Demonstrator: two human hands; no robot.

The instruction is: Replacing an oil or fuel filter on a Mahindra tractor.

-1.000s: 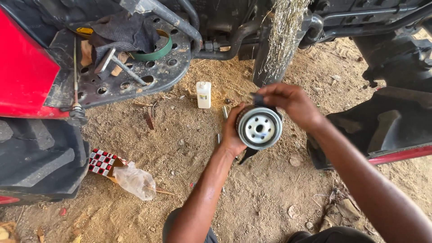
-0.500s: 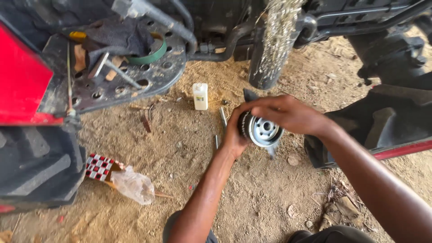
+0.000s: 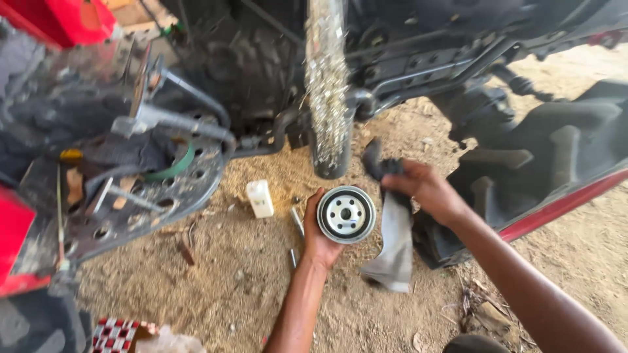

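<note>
- Head view: a person is crouching on sandy ground (image 3: 229, 281) beside a red tractor, looking down at both bare hands.
- Left hand (image 3: 320, 232) is cupping a round metal oil filter (image 3: 346, 214) from behind and below, fingers curled around its body, so the flat end with its ring of small holes and dark centre hole is facing the camera.
- Right hand (image 3: 428, 189) is closing around a grey rag (image 3: 394, 235), which is hanging down just beside the filter's right edge; the rag's upper end is bunched in the fist and looks blurred.
- Filter is sitting between the two hands, above the dirt, below a dusty vertical part (image 3: 327, 85) of the machine.
- Handling judgement: the filter looks best kept level with its open face up and away from the sand, and the rag worked around the rim and seal groove rather than pushed into the centre hole, so grit is not carried inside.
- Small white rectangular bottle (image 3: 260, 198) is standing upright on the ground, left of the filter; its label is too small to make out.
- Two short metal bolts (image 3: 297, 222) are lying in the sand between bottle and wrist.
- Red-and-white checkered packet (image 3: 116, 333) with a clear plastic bag (image 3: 170, 341) is lying at the bottom left.
- Perforated dark metal plate (image 3: 157, 196) is carrying tools and a green ring at left.
- Large black tyre (image 3: 549, 150) is filling the right side.
</note>
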